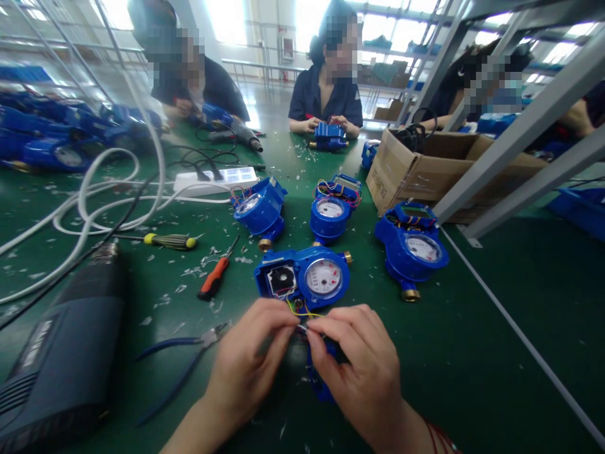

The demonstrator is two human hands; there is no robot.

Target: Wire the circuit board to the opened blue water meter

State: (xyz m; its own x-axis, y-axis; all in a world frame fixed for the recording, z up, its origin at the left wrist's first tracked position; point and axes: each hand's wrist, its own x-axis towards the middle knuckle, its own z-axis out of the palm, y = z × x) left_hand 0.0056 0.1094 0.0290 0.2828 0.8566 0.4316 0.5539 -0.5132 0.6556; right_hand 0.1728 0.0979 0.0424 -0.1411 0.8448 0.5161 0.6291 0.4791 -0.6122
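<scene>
Left hand (253, 356), right hand (362, 362) close together, fingertips (293, 320) pinched; forearms (196, 425) angled inward.

Strong light enters through the far windows (227, 22), which overexpose to white. Glare reflects off the far floor (267, 94). The near table (496, 353) is dim. The meter pile (61, 135) at far left is blurred; the centre meter (324, 277) is sharper. Wide-angle distortion stretches the heat gun (70, 353) at near left. Pixel blocks cover people's (326, 98) heads.
</scene>
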